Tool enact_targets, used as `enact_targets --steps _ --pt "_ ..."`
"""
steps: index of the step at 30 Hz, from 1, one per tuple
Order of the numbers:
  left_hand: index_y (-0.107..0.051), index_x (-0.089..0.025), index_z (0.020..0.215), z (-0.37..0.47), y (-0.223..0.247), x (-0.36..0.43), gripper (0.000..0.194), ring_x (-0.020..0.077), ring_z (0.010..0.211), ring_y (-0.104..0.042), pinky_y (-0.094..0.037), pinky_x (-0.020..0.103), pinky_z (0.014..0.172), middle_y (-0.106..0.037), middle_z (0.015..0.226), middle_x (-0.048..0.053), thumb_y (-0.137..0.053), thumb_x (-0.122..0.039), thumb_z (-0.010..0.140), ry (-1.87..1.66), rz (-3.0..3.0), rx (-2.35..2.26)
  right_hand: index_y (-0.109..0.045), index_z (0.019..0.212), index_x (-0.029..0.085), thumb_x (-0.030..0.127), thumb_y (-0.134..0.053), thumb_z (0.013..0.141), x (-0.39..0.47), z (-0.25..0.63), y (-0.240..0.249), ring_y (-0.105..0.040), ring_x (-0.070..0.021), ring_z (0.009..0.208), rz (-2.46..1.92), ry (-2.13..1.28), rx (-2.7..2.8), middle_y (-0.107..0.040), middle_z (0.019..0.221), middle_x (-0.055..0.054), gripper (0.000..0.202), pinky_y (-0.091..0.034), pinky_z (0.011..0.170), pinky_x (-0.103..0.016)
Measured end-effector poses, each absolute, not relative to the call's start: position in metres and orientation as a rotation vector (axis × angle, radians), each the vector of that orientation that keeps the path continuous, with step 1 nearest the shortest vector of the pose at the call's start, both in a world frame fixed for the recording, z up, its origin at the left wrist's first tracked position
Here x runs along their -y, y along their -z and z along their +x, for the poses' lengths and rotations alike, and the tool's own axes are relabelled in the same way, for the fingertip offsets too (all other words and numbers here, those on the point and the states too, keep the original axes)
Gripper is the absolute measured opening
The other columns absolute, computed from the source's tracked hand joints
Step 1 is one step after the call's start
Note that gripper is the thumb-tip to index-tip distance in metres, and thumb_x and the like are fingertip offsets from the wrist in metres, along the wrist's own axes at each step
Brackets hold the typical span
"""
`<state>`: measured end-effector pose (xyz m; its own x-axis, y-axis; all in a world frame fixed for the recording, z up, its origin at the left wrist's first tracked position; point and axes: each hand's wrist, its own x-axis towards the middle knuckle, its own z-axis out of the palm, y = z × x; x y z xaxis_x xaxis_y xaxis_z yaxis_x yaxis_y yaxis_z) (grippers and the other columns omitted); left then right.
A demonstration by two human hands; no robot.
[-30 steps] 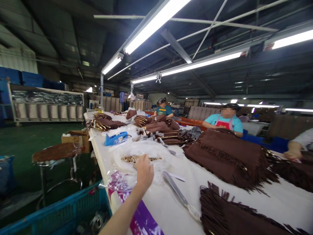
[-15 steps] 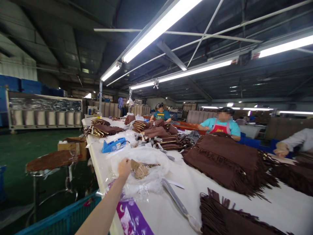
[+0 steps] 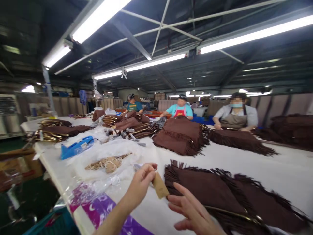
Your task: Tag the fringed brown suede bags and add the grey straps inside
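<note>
Between thumb and fingers, my left hand pinches a tan cardboard hang tag above the white table. My right hand is close by on the right, fingers spread, its fingertips near the tag's lower corner; whether they touch it I cannot tell. Just beyond and to the right lies a dark brown fringed bag with a gold zipper along its near side. A heap of similar tan tags with white strings rests on clear plastic to the left of my hands.
A blue tape dispenser stands at the table's left. Stacked brown fringed bags and gold-zipped brown pouches lie farther back. Purple printed plastic covers the near left edge, above a teal crate. Several co-workers sit across the table.
My left hand has left the tag heap and come right and nearer, now with a tag in it. My right hand has entered the view. The camera has turned right.
</note>
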<state>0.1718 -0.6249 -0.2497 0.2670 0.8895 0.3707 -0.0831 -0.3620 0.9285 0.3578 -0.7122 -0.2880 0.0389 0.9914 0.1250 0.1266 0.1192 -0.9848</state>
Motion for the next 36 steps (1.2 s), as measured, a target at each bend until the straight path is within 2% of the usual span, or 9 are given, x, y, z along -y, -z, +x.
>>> enact_targets --steps 3,5,9,11,15,21,24,30,36 --pt "-0.058 -0.018 0.070 0.210 0.269 0.647 0.017 0.0196 0.087 -0.056 -0.040 0.027 0.077 -0.064 0.096 0.006 -0.055 -0.026 0.085 -1.126 1.713 -0.754 -0.051 0.111 0.017 0.068 -0.063 0.072 0.700 0.345 0.280 -0.067 -0.0232 0.076 -1.122 -1.304 1.275 -0.065 0.085 -0.007 0.065 -0.052 0.047 -0.024" --pt "-0.059 -0.019 0.079 0.218 0.279 0.650 0.006 0.0156 0.071 -0.053 -0.038 0.024 0.066 -0.062 0.076 0.000 -0.056 -0.023 0.082 -0.989 1.748 -0.779 -0.052 0.089 0.017 0.062 -0.066 0.069 0.702 0.359 0.275 -0.061 -0.0155 0.056 -1.171 -1.340 1.320 -0.060 0.070 -0.001 0.052 -0.042 0.036 -0.017" --pt "-0.065 -0.018 0.078 0.212 0.291 0.637 0.007 0.0131 0.060 -0.049 -0.034 0.023 0.062 -0.057 0.058 -0.004 -0.061 -0.017 0.072 -0.711 1.750 -0.756 -0.049 0.076 0.018 0.058 -0.066 0.074 0.714 0.411 0.272 -0.054 -0.0088 0.046 -1.223 -1.397 1.360 -0.059 0.065 0.002 0.044 -0.036 0.035 -0.014" --pt "-0.068 -0.017 0.069 0.210 0.293 0.632 0.009 0.0149 0.065 -0.052 -0.037 0.024 0.067 -0.060 0.063 -0.001 -0.061 -0.022 0.073 -0.651 1.718 -0.707 -0.048 0.073 0.017 0.058 -0.064 0.078 0.719 0.430 0.275 -0.052 -0.0069 0.044 -1.203 -1.434 1.379 -0.059 0.063 0.003 0.044 -0.036 0.037 -0.014" --pt "-0.075 -0.018 0.069 0.217 0.297 0.628 0.012 0.0225 0.097 -0.055 -0.038 0.027 0.083 -0.064 0.103 0.006 -0.067 -0.026 0.072 -0.740 1.632 -0.684 -0.048 0.073 0.017 0.057 -0.064 0.080 0.721 0.445 0.283 -0.052 -0.0065 0.044 -1.171 -1.505 1.384 -0.061 0.063 0.002 0.043 -0.037 0.040 -0.015" --pt "-0.074 -0.016 0.072 0.232 0.313 0.625 0.019 0.0132 0.060 -0.049 -0.033 0.024 0.059 -0.063 0.063 0.001 -0.066 -0.034 0.073 -0.760 1.452 -0.787 -0.047 0.072 0.018 0.056 -0.064 0.078 0.722 0.454 0.294 -0.054 -0.0079 0.044 -1.194 -1.570 1.355 -0.063 0.062 0.001 0.042 -0.037 0.041 -0.016" --pt "-0.074 -0.015 0.081 0.238 0.317 0.627 0.023 0.0113 0.053 -0.047 -0.033 0.023 0.057 -0.060 0.055 0.000 -0.068 -0.034 0.070 -0.749 1.342 -0.784 -0.046 0.071 0.019 0.054 -0.064 0.076 0.722 0.451 0.298 -0.054 -0.0085 0.042 -1.213 -1.637 1.361 -0.063 0.060 0.001 0.040 -0.038 0.041 -0.016" --pt "-0.073 -0.012 0.075 0.238 0.317 0.631 0.020 0.0115 0.052 -0.050 -0.037 0.024 0.056 -0.058 0.053 0.000 -0.067 -0.029 0.066 -0.650 1.417 -0.757 -0.046 0.071 0.018 0.049 -0.065 0.075 0.719 0.443 0.301 -0.052 -0.0076 0.039 -1.131 -1.716 1.329 -0.063 0.056 0.001 0.036 -0.039 0.039 -0.015" --pt "-0.060 -0.015 0.071 0.236 0.322 0.629 0.018 0.0117 0.063 -0.053 -0.038 0.021 0.057 -0.062 0.071 0.002 -0.060 -0.033 0.073 -0.722 1.406 -0.726 -0.048 0.074 0.018 0.048 -0.067 0.075 0.716 0.444 0.312 -0.052 -0.0080 0.039 -1.107 -1.756 1.277 -0.063 0.056 0.000 0.035 -0.040 0.038 -0.014"
